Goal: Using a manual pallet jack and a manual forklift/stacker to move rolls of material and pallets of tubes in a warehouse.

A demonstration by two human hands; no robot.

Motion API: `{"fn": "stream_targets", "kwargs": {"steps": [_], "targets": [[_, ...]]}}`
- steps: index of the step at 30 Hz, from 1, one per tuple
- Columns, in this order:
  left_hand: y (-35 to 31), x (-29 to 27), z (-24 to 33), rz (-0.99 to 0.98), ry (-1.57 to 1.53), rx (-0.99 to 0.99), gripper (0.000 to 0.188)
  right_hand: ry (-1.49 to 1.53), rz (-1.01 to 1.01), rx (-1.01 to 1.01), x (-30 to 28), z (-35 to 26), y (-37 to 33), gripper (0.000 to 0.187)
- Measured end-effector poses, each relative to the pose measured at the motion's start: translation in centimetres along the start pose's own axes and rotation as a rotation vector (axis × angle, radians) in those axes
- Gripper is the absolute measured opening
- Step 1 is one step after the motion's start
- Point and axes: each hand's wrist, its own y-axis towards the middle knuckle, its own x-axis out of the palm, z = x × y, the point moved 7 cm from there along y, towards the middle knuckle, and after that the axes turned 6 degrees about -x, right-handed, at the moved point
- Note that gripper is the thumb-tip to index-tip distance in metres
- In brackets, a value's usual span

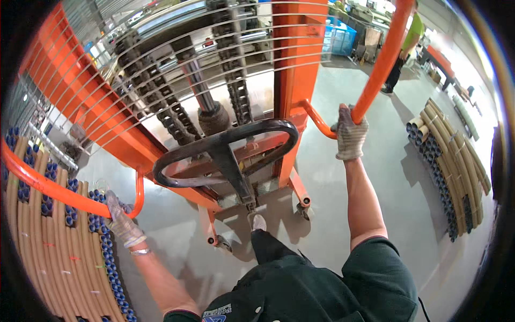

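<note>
I stand behind an orange manual stacker lift (301, 70) with a wire guard, chains (238, 88) and a steel lifting cylinder (199, 88) in its mast. My left hand (124, 222), in a grey work glove, is wrapped round the lower end of the left orange handle (70, 194). The right orange handle (382, 64) is gripped in my gloved right hand (351, 133), near its lower bend. Between my arms sits a black steering handle (228, 153), shaped like a loop, with neither hand on it. One of my shoes (259, 222) is at the stacker's base, below that loop.
Long brown cardboard tubes with blue ends are stacked on the left (59, 252); another tube bundle (450, 161) lies on the right. A person in a green top (413, 35) stands at the far right, near a blue crate (340, 37). Caster wheels (303, 210) touch the grey floor.
</note>
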Motion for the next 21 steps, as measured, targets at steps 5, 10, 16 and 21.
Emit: {"fn": "stream_targets", "kwargs": {"steps": [5,10,16,21], "targets": [[0.9,-2.6,1.0,-0.053,0.211,0.36,0.034,-0.082,-0.17,-0.01,0.9,0.0,-0.4,0.023],[2.5,-3.6,-1.2,-0.063,0.05,0.025,0.041,-0.135,-0.103,-0.054,0.3,0.6,0.2,0.026],[0.9,-1.0,-0.6,0.045,-0.013,-0.094,0.023,-0.091,-0.022,-0.028,0.1,0.1,0.1,0.026],[0.6,-1.4,0.0,0.13,-0.028,-0.027,0.021,-0.008,-0.081,-0.019,0.8,0.8,-0.7,0.021]]}}
